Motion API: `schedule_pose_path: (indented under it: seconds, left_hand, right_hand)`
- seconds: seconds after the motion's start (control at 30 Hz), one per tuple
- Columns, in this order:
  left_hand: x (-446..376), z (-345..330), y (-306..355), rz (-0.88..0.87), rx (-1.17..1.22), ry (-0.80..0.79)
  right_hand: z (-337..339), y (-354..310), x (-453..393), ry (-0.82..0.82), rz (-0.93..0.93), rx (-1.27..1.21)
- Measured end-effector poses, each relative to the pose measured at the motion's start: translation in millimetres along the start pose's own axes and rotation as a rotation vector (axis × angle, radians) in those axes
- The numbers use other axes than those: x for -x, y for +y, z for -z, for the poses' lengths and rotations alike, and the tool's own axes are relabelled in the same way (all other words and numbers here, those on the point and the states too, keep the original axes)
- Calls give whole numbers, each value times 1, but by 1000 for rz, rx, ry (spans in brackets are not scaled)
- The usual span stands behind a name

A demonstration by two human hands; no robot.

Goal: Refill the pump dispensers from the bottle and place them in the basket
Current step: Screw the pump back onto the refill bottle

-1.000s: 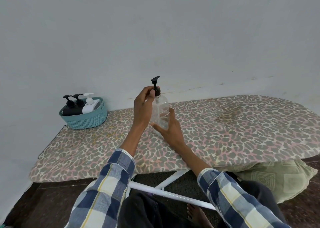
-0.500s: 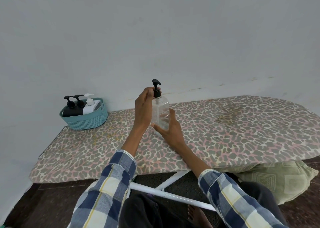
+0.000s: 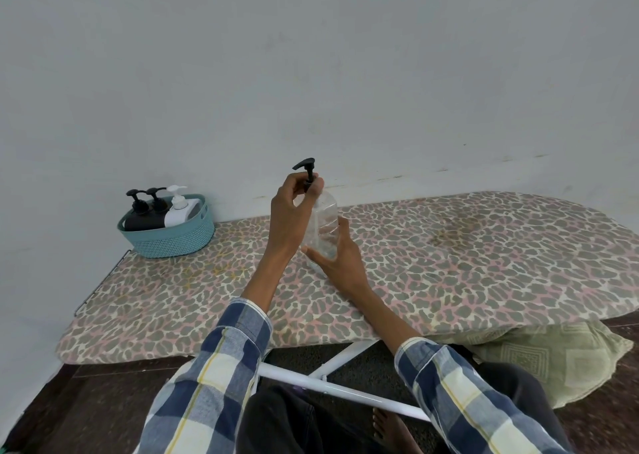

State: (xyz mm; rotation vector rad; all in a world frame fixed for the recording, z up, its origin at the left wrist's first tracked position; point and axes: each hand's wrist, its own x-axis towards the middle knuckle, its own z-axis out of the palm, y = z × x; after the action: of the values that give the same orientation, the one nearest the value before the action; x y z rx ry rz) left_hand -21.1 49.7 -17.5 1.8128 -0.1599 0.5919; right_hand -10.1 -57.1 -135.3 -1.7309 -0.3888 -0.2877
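The left hand [image 3: 288, 211] hides the clear dispenser's [image 3: 325, 223] collar.

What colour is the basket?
Teal, with a woven texture; the head view shows it.

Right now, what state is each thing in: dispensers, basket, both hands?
clear dispenser: upright on the ironing board, black pump head on its neck
left hand: pinching the pump collar
right hand: gripping the clear body low down
basket: on the board's far left end, holding three dispensers
two black dispensers: in basket
white dispenser: in basket
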Motion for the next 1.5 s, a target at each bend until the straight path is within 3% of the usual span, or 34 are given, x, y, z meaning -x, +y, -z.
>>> schedule_pose_path:
  seconds: [0.1,0.47,0.6,0.73,0.87,1.0,1.13,1.3,1.5]
  left_hand:
    - [-2,0,-2,-4,10,47]
    - [2,2,-3,-36,-54,-22]
    - [6,10,-11,61,-177,-71]
    - [12,16,-15,188,-63,-185]
    - [15,11,-13,189,-117,-383]
    - [11,8,0,214,91,-637]
    - [12,7,2,212,244,-747]
    - [17,-6,-12,241,111,-565]
    - [32,-38,-20,99,-52,-261]
  right_hand:
    - [1,-1,0,-5,1,0]
    - [5,-2,-1,-74,-75,-92]
    - [27,-15,-4,-149,-231,-329]
    - [65,-58,-25,-92,-94,-241]
    - [92,-110,-60,-334,45,-93]
    - [98,-124,-72,-629,-4,-79]
    - [102,-121,-69,-716,-10,-40]
    - [97,-116,-63,-568,-27,-43]
    - [89,-117,-62,-453,-60,29]
